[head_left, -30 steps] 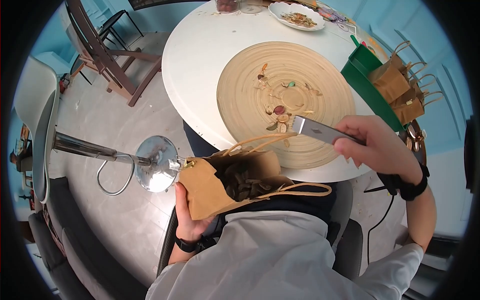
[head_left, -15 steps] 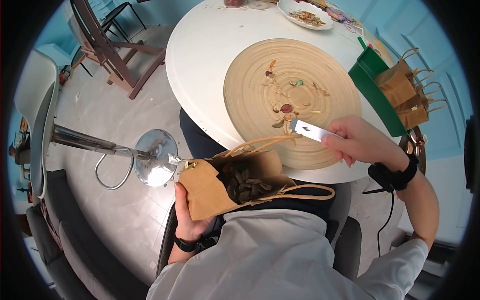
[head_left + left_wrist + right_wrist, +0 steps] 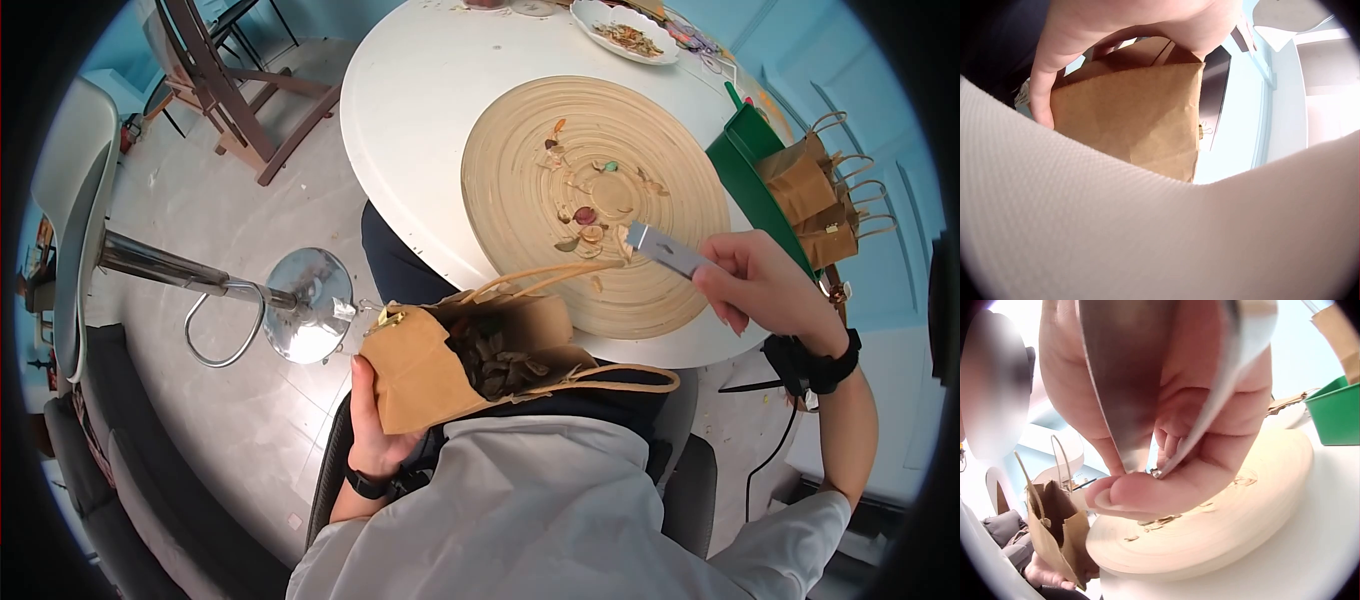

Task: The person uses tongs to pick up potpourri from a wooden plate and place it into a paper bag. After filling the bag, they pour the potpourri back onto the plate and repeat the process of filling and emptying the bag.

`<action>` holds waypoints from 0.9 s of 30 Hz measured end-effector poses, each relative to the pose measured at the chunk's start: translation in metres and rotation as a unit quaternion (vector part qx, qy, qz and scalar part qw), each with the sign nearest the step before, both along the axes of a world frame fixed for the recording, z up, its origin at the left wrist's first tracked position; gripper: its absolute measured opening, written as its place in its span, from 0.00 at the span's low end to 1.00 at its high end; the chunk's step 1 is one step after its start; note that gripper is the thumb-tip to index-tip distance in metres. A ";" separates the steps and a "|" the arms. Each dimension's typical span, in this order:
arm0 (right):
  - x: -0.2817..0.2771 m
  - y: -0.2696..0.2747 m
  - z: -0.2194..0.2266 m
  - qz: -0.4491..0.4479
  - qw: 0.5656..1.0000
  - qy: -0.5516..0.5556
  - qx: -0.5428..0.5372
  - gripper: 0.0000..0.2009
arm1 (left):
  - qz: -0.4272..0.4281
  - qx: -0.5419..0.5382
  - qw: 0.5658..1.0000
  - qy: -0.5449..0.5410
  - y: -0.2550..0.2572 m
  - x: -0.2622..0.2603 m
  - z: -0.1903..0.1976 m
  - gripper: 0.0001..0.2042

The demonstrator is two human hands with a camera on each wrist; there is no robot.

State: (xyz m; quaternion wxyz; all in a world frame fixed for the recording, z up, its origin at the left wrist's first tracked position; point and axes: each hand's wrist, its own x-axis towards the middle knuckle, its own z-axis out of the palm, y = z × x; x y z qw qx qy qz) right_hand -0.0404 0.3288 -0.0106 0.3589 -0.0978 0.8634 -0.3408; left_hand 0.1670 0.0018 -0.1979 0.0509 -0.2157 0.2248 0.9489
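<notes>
My left hand [image 3: 383, 425] grips the base end of a brown paper bag [image 3: 420, 375], which lies tilted with its mouth facing right and dark dried pieces [image 3: 498, 365] inside. In the left wrist view the fingers wrap the bag's bottom [image 3: 1129, 112]. My right hand [image 3: 765, 285] pinches flat metal tongs [image 3: 668, 250] over the lower right part of a round wooden board [image 3: 500, 130]. A pale piece shows at the tongs' tip. On the board lie scattered dried petals, among them a dark red one [image 3: 585, 215] and a green one [image 3: 611, 167].
The board stands on a round white table [image 3: 400, 120]. At the back is a white dish [image 3: 590, 25] of dried bits. A green bin [image 3: 745, 150] with several paper bags [image 3: 800, 185] stands at the right edge. A metal-based stool [image 3: 310, 305] is at left.
The tongs and my right hand have moved slightly right, away from the petal cluster. The bag stays in my left hand. The head view has shifted a little.
</notes>
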 end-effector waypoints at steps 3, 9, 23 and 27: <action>0.019 -0.010 0.011 0.018 0.999 -0.041 -0.019 0.10 | -0.008 0.011 1.000 0.007 0.001 -0.002 0.002 0.36; 0.026 -0.026 0.018 0.036 0.998 0.009 -0.053 0.09 | 0.011 -0.004 1.000 -0.013 0.006 -0.006 0.008 0.36; -0.006 -0.013 -0.039 0.287 0.762 0.556 0.167 0.10 | 0.014 0.005 1.000 -0.009 -0.002 -0.001 -0.001 0.36; -0.009 -0.009 -0.039 0.268 0.787 0.537 0.142 0.10 | -0.012 0.039 0.998 0.040 -0.008 0.002 -0.010 0.36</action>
